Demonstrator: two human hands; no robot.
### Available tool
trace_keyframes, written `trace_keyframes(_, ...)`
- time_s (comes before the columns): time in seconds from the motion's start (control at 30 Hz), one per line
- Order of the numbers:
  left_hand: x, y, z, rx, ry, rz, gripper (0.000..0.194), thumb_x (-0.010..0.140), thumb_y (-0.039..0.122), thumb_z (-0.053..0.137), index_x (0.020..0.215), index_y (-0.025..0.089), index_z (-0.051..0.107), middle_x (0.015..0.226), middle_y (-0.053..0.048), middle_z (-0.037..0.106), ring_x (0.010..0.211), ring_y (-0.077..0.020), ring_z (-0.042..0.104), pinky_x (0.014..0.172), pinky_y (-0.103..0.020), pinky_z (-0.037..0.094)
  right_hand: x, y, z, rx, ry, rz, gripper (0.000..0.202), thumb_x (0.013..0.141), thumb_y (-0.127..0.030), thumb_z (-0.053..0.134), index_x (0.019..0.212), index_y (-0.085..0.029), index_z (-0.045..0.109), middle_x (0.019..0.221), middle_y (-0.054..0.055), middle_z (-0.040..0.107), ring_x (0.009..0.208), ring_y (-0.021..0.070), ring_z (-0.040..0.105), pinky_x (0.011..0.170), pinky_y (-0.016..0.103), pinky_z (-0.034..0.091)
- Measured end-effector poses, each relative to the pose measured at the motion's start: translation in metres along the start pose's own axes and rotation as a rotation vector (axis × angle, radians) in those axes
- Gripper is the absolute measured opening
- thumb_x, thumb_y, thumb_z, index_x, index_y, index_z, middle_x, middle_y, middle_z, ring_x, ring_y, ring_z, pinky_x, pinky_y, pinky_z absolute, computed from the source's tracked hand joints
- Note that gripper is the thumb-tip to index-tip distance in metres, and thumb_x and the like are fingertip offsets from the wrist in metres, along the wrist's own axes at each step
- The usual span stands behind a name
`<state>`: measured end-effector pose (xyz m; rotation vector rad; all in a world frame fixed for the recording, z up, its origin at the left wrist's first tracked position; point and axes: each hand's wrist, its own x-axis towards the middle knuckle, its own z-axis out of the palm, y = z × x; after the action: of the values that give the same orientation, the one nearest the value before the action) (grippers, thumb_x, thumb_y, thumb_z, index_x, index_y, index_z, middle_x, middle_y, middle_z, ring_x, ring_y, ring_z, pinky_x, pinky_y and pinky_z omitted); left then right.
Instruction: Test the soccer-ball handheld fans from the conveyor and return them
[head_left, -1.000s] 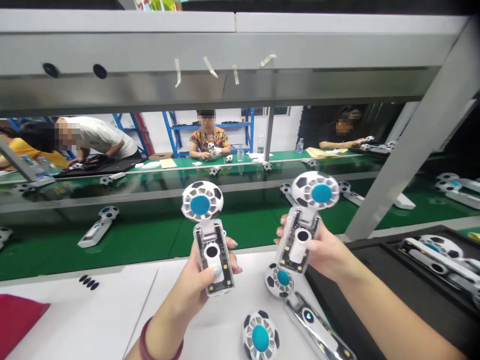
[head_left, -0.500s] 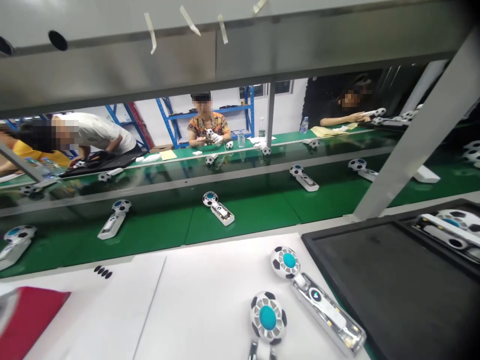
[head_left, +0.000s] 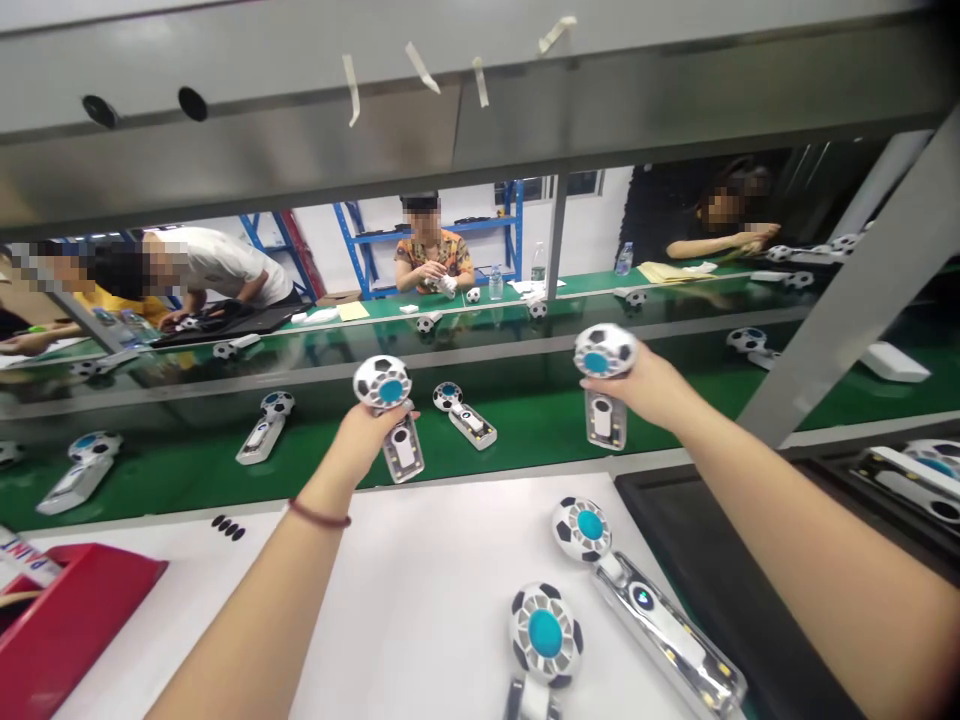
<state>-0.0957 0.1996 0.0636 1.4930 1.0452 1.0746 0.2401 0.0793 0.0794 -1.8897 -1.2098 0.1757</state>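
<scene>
Here, fingers (head_left: 598,384) (seemingly curled) grip two devices (head_left: 403,452).

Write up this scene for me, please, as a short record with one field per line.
Left hand: holds a football-headed device near its neck, over the green belt
Right hand: holds a second device near its head, over the belt
Belt contact of held devices: cannot tell
Between hands: third device, lying on the belt
White worktop: two more devices, one cut off by the frame; four black ovals
Right side: black tray
Left side: red bin
</scene>
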Motion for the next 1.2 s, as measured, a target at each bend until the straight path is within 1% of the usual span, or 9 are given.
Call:
trace_keyframes(0.13, 0.054, -0.025, -0.003, 0.093, -0.019, -0.033, 0.070, 0.067, 0.035, 0.065, 0.128, 0.019, 0.034, 0.112, -0.012, 0.056, 0.099, -0.0220, 0.057, 0.081, -0.036, 0.049, 0.045, 0.016, 0.023, -0.329, -0.123, 0.055, 0.081, 0.068, -0.034, 0.062, 0.137, -0.018, 0.022, 0.115, 0.015, 0.053, 0.099, 0.0299, 0.054, 0.079, 0.040, 0.045)
trace_keyframes(0.2, 0.072, -0.030, -0.023, 0.199, 0.072, -0.037, 0.071, 0.074, 0.037, 0.058, 0.133, 0.022, 0.023, 0.119, -0.012, 0.051, 0.107, -0.0213, 0.051, 0.086, -0.035, 0.046, 0.048, 0.016, 0.033, -0.378, -0.205, 0.006, 0.075, 0.074, -0.037, 0.056, 0.137, -0.018, 0.022, 0.126, 0.017, 0.045, 0.109, 0.0316, 0.048, 0.085, 0.041, 0.041)
trace_keyframes(0.27, 0.083, -0.031, -0.050, 0.345, 0.142, -0.056, 0.060, 0.077, 0.037, 0.055, 0.130, 0.020, 0.033, 0.120, -0.012, 0.051, 0.111, -0.0237, 0.048, 0.090, -0.038, 0.042, 0.042, 0.011, 0.047, -0.369, -0.329, -0.060, 0.066, 0.076, -0.038, 0.053, 0.134, -0.019, 0.030, 0.129, 0.015, 0.042, 0.113, 0.0307, 0.045, 0.090, 0.039, 0.038)
trace_keyframes(0.4, 0.091, -0.035, -0.103, 0.664, 0.228, -0.120, 0.035, 0.076, 0.031, 0.059, 0.106, 0.013, 0.055, 0.115, -0.012, 0.054, 0.112, -0.0257, 0.046, 0.098, -0.043, 0.032, 0.025, -0.002, 0.090, -0.319, -0.519, -0.090, 0.061, 0.075, -0.038, 0.055, 0.131, -0.018, 0.039, 0.129, 0.015, 0.042, 0.114, 0.0292, 0.045, 0.093, 0.036, 0.036)
trace_keyframes(0.53, 0.088, -0.043, -0.150, 0.871, 0.277, -0.236, 0.028, 0.082, 0.034, 0.053, 0.099, 0.012, 0.056, 0.107, -0.008, 0.056, 0.102, -0.0216, 0.051, 0.090, -0.044, 0.039, 0.023, -0.009, 0.139, -0.264, -0.629, -0.065, 0.070, 0.077, -0.044, 0.052, 0.136, -0.017, 0.029, 0.135, 0.016, 0.035, 0.119, 0.0319, 0.040, 0.092, 0.038, 0.035)
trace_keyframes(0.73, 0.076, -0.067, -0.199, 1.012, 0.333, -0.428, 0.031, 0.084, 0.039, 0.049, 0.098, 0.012, 0.055, 0.097, -0.007, 0.057, 0.090, -0.0181, 0.055, 0.080, -0.038, 0.045, 0.030, -0.014, 0.192, -0.194, -0.664, -0.032, 0.070, 0.081, -0.038, 0.048, 0.139, -0.015, 0.018, 0.112, 0.017, 0.055, 0.101, 0.0303, 0.054, 0.082, 0.037, 0.039)
trace_keyframes(0.93, 0.074, -0.096, -0.197, 0.984, 0.343, -0.500, 0.030, 0.083, 0.040, 0.049, 0.089, 0.012, 0.056, 0.089, -0.006, 0.058, 0.086, -0.0175, 0.055, 0.080, -0.037, 0.043, 0.031, -0.013, 0.195, -0.089, -0.694, 0.089, 0.085, 0.065, -0.032, 0.064, 0.136, -0.013, 0.021, 0.105, 0.014, 0.058, 0.092, 0.0263, 0.056, 0.077, 0.033, 0.042)
trace_keyframes(1.07, 0.081, -0.099, -0.184, 0.845, 0.418, -0.495, 0.026, 0.082, 0.035, 0.053, 0.093, 0.011, 0.055, 0.095, -0.007, 0.056, 0.091, -0.0187, 0.053, 0.082, -0.039, 0.042, 0.024, -0.014, 0.188, 0.035, -0.736, 0.216, 0.051, 0.057, -0.023, 0.066, 0.105, -0.010, 0.050, 0.092, 0.013, 0.060, 0.087, 0.0268, 0.058, 0.075, 0.036, 0.044)
trace_keyframes(1.2, 0.084, -0.090, -0.170, 0.548, 0.431, -0.550, 0.019, 0.080, 0.029, 0.057, 0.087, 0.011, 0.056, 0.088, -0.004, 0.057, 0.083, -0.0163, 0.055, 0.075, -0.034, 0.046, 0.012, -0.014, 0.176, 0.326, -0.881, 0.339, 0.024, 0.066, -0.028, 0.058, 0.084, -0.016, 0.048, 0.070, 0.004, 0.059, 0.065, 0.0179, 0.060, 0.062, 0.032, 0.048)
